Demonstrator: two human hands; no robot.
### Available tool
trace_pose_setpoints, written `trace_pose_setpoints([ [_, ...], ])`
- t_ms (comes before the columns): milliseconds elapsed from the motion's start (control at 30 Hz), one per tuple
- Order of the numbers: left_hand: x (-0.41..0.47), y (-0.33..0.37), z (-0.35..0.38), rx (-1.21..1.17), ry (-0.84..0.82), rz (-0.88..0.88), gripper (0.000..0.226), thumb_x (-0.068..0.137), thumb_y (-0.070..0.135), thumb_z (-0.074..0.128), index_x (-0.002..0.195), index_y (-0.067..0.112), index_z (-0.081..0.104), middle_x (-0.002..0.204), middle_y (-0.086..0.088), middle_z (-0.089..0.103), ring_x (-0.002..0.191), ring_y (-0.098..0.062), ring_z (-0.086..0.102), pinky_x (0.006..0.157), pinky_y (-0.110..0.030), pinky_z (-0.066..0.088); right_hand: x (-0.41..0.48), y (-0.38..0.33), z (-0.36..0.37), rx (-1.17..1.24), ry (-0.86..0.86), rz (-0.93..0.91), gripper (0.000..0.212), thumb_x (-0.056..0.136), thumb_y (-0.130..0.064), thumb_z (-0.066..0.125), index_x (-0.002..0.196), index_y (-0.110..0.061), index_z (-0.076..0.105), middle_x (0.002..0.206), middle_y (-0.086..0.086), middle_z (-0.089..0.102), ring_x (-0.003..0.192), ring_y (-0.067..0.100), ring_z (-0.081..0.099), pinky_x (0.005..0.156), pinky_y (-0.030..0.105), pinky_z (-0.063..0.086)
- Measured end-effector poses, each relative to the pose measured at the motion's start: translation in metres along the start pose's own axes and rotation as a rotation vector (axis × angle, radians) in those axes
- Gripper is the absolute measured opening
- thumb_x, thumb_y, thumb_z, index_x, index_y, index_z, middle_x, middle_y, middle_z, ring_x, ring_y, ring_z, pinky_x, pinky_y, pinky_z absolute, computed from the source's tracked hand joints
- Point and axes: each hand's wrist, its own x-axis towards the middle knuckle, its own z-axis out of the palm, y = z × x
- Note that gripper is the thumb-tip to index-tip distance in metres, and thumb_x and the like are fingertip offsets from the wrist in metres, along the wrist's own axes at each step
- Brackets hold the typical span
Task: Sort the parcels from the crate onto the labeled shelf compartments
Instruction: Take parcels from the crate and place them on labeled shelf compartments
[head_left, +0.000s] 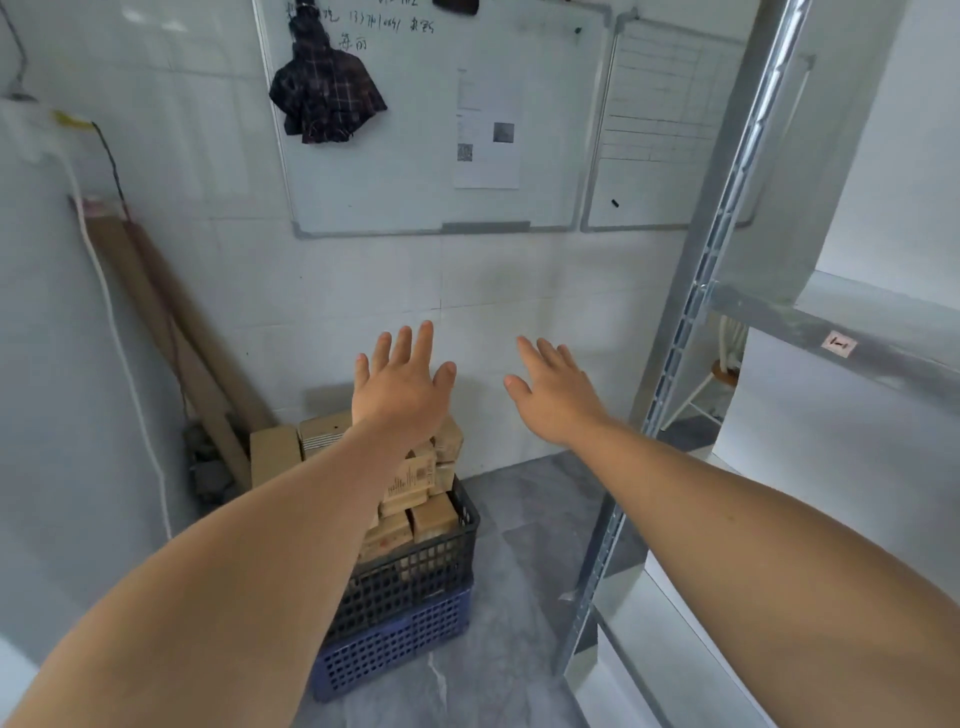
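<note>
Both bare forearms reach forward, ending in the left hand (400, 384) and right hand (556, 395), each with fingers straight and spread, palm down, holding nothing, the 2 apart. Below them, mostly under the left forearm, the black crate (415, 571) sits on a blue crate (395, 649), heaped with brown parcels (415, 499) whose pile climbs toward the wall. The left hand appears over that heap, so it seems the nearer for a pick. The shelf (831, 322), with 1 visible label (840, 344), stands to the right.

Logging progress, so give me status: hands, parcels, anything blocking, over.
Both open and empty: left hand, right hand. Heaped parcels in black crate, none picked. Nothing visibly blocking the reach.
</note>
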Motion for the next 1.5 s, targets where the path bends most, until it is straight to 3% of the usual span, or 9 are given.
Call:
trace_pose_setpoints([
  [300, 0.104, -0.072, 0.045, -0.013, -0.07, -0.059, 0.06, 0.107, 0.043, 0.021, 0.161, 0.024, 0.005, 0.168, -0.001, 0.013, 0.156, -0.024, -0.001, 0.126, -0.049, -0.001, 0.125, -0.014, 0.072, 0.145, -0.112, -0.012, 0.061, 0.108, -0.043, 0.029, 0.162, -0.022, 0.009, 0.17, 0.005, 0.007, 0.156, 0.026, 0.0, 0.125, 0.051, 0.012],
  [567, 0.209, -0.116, 0.097, 0.008, -0.197, -0.043, 0.061, 0.106, 0.043, 0.023, 0.162, 0.024, 0.007, 0.169, -0.001, 0.012, 0.156, -0.025, 0.002, 0.125, -0.05, 0.004, 0.209, -0.017, 0.134, 0.397, -0.177, 0.161, 0.06, 0.109, -0.036, 0.034, 0.161, -0.016, 0.015, 0.166, 0.006, 0.021, 0.152, 0.023, 0.017, 0.12, 0.036, 0.017],
  [733, 0.255, -0.129, 0.134, 0.019, -0.283, -0.039, 0.061, 0.106, 0.044, 0.024, 0.161, 0.024, 0.006, 0.169, 0.0, 0.011, 0.156, -0.025, 0.001, 0.125, -0.049, 0.004, 0.248, -0.004, 0.178, 0.5, -0.246, 0.295, 0.061, 0.109, -0.04, 0.033, 0.162, -0.019, 0.012, 0.169, 0.003, 0.012, 0.155, 0.022, 0.011, 0.126, 0.041, 0.012],
  [933, 0.305, -0.132, 0.18, 0.031, -0.357, -0.045, 0.06, 0.107, 0.041, 0.028, 0.161, 0.02, 0.013, 0.168, -0.004, 0.017, 0.156, -0.025, 0.004, 0.124, -0.048, 0.003, 0.302, 0.022, 0.225, 0.577, -0.288, 0.427, 0.061, 0.108, -0.043, 0.032, 0.162, -0.019, 0.016, 0.168, 0.005, 0.017, 0.154, 0.026, 0.019, 0.124, 0.043, 0.019],
  [1233, 0.376, -0.132, 0.262, -0.014, -0.532, -0.139, 0.056, 0.106, 0.038, 0.034, 0.159, 0.019, 0.024, 0.164, -0.01, 0.027, 0.152, -0.03, 0.018, 0.121, -0.048, 0.021, 0.368, 0.068, 0.303, 0.912, -0.375, 0.794, 0.055, 0.103, -0.045, 0.037, 0.152, -0.022, 0.037, 0.156, 0.001, 0.039, 0.139, 0.028, 0.04, 0.116, 0.05, 0.035],
  [1333, 0.398, -0.137, 0.288, -0.089, -0.637, -0.197, 0.057, 0.106, 0.04, 0.039, 0.158, 0.025, 0.025, 0.163, -0.009, 0.028, 0.144, -0.036, 0.037, 0.115, -0.05, 0.037, 0.373, 0.076, 0.326, 1.003, -0.388, 0.938, 0.059, 0.103, -0.047, 0.041, 0.156, -0.023, 0.033, 0.158, 0.001, 0.036, 0.141, 0.027, 0.039, 0.114, 0.051, 0.039],
  [1500, 0.437, -0.148, 0.333, -0.051, -0.733, -0.137, 0.053, 0.106, 0.036, 0.041, 0.156, 0.02, 0.032, 0.163, -0.008, 0.03, 0.149, -0.03, 0.027, 0.118, -0.042, 0.025, 0.386, 0.087, 0.366, 1.182, -0.379, 1.185, 0.057, 0.104, -0.042, 0.047, 0.156, -0.023, 0.032, 0.157, 0.001, 0.035, 0.128, 0.026, 0.045, 0.101, 0.045, 0.05],
])
